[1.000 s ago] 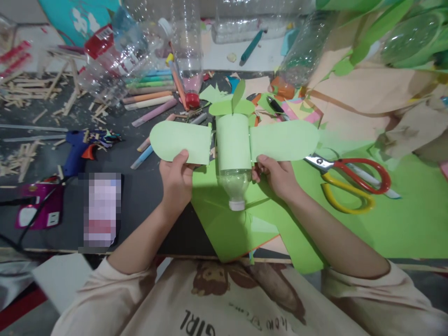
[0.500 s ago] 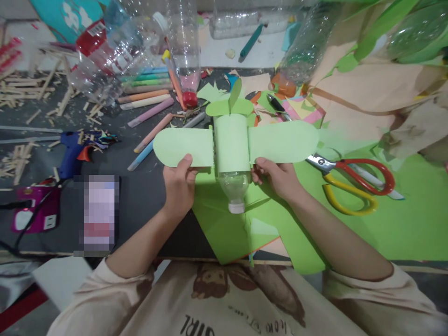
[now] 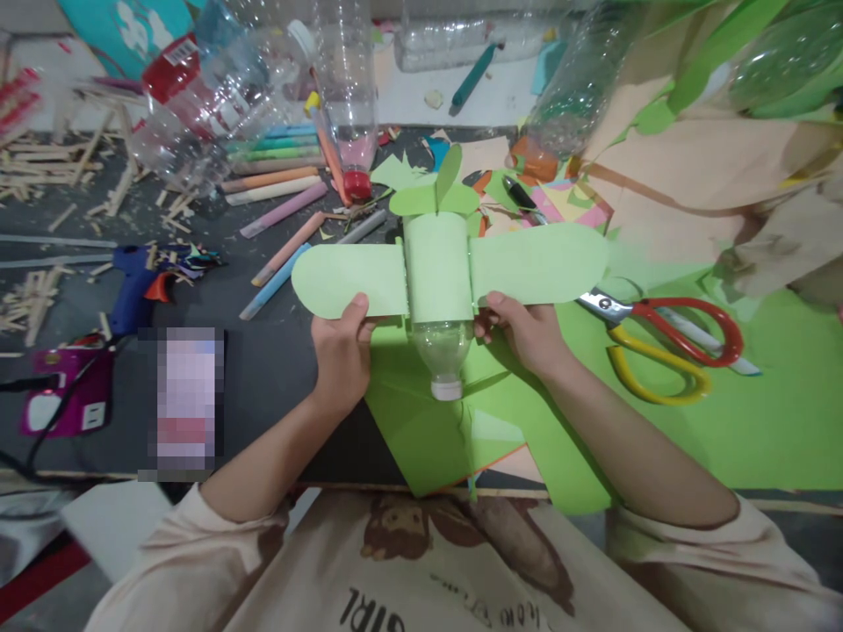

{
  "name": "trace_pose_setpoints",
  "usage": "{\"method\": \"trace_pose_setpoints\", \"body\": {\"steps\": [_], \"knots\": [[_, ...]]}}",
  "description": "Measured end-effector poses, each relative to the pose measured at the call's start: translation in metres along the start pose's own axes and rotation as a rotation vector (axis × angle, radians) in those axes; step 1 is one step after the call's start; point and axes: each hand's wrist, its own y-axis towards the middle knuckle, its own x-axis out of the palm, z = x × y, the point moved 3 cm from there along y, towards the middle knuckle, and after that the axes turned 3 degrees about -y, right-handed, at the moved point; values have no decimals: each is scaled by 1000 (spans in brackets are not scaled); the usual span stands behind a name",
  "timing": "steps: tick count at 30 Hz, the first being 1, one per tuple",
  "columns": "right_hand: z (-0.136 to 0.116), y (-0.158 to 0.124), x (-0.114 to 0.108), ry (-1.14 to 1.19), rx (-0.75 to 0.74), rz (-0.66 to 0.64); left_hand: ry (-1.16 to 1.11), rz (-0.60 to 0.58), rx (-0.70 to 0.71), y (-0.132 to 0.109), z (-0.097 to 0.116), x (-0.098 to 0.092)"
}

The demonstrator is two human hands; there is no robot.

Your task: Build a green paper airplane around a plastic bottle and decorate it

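Note:
A toy plane made from a clear plastic bottle (image 3: 440, 272) wrapped in pale green paper is held up above the table, its white cap pointing towards me. Rounded paper wings stick out on both sides, and darker green tail pieces (image 3: 435, 198) stand at the far end. My left hand (image 3: 342, 355) pinches the lower edge of the left wing (image 3: 349, 268), thumb on top. With thumb and fingers, my right hand (image 3: 523, 329) grips the right wing (image 3: 540, 262) close to the bottle. The fingers under the wings are partly hidden.
Scissors (image 3: 659, 333) with red and yellow handles lie at right on green paper (image 3: 783, 412). To the left are a blue glue gun (image 3: 135, 285), a blurred-out phone (image 3: 188, 395) and a purple box with cables (image 3: 69, 391). Markers, wood sticks and plastic bottles fill the back.
The toy plane has shifted slightly to the right and tilted a little, its right wing rising and its left wing dropping. Both hands keep their hold on it.

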Motion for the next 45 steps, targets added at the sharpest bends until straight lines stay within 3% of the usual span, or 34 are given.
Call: {"method": "trace_pose_setpoints", "body": {"steps": [5, 20, 29, 36, 45], "knots": [[0, -1, 0, -45, 21, 2, -24, 44, -17, -1, 0, -1], [-3, -2, 1, -66, 29, 5, -66, 13, -99, -2, -8, -1], [-5, -2, 2, -84, 56, 11, -21, 30, -99, -2, -5, -1], [-5, -3, 2, -86, 37, 10, -4, 27, -4, 0, -3, -1], [-3, -2, 2, -87, 38, -3, -46, -7, -66, -1, -4, 1]]}}
